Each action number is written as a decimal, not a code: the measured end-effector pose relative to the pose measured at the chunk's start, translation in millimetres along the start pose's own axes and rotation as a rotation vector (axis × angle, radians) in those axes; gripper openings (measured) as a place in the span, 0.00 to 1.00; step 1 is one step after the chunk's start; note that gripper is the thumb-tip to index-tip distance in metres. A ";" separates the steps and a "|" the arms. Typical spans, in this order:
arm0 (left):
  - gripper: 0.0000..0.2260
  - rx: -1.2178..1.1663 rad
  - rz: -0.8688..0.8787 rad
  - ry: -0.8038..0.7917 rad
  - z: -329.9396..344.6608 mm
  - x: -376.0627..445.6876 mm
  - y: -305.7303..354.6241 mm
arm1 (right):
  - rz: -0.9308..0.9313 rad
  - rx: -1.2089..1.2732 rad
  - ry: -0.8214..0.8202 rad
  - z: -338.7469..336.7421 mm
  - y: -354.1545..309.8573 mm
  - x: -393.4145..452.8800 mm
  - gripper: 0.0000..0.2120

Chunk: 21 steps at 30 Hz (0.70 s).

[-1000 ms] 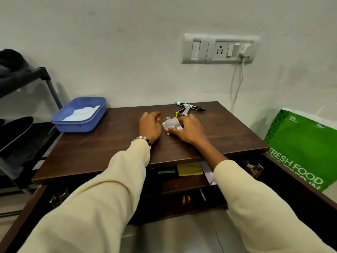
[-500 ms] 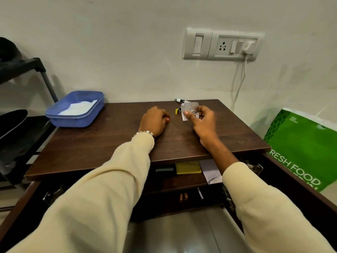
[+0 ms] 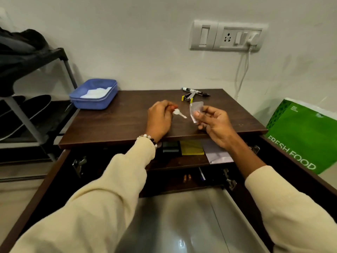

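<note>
My left hand [image 3: 159,119] hovers over the dark wooden cabinet top [image 3: 116,123] and pinches the head of a small silver key [image 3: 179,113], whose blade points right. My right hand [image 3: 213,121] holds a small clear plastic pouch [image 3: 196,108] upright between thumb and fingers, just to the right of the key. Key and pouch are a short gap apart.
A black marker [image 3: 196,92] and a small yellow-and-black tool [image 3: 188,97] lie at the back of the top. A blue tub [image 3: 94,94] with white cloth sits at back left. The cabinet doors below stand open. A green bag [image 3: 302,132] leans at right, a shoe rack [image 3: 27,106] at left.
My right hand lifted the pouch off the top and drew it rightward. My left hand, which rested curled on the top, now pinches the key out beside the pouch.
</note>
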<state>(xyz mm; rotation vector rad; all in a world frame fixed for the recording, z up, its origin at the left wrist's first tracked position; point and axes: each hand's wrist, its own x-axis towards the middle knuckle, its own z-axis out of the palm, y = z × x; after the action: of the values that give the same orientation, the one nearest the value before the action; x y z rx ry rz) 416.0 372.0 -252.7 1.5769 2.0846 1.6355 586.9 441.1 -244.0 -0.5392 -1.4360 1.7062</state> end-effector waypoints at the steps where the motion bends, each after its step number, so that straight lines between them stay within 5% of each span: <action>1: 0.09 -0.109 0.021 -0.023 -4.7 -11.3 7.6 | 0.040 0.050 -0.081 -3.9 -1.1 -8.8 0.21; 3: 0.10 -0.302 0.023 -0.093 -12.4 -36.7 19.6 | 0.154 0.078 -0.253 -15.9 1.8 -28.6 0.30; 8: 0.09 -0.482 -0.141 -0.296 -2.0 -95.4 12.6 | 0.447 0.004 -0.458 -46.2 33.4 -67.9 0.22; 15: 0.07 -0.323 -0.761 -0.222 61.0 -182.8 -75.8 | 0.750 -0.528 -0.200 -56.2 115.7 -89.0 0.13; 21: 0.11 -0.332 -1.142 -0.001 92.6 -189.2 -145.2 | 0.778 -0.570 0.039 -44.3 193.8 -79.6 0.09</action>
<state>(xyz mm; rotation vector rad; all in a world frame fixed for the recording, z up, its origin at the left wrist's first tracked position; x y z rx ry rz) 463.9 311.4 -496.6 0.1412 1.9108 1.3448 605.3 401.6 -453.7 -1.5975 -1.8236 1.7942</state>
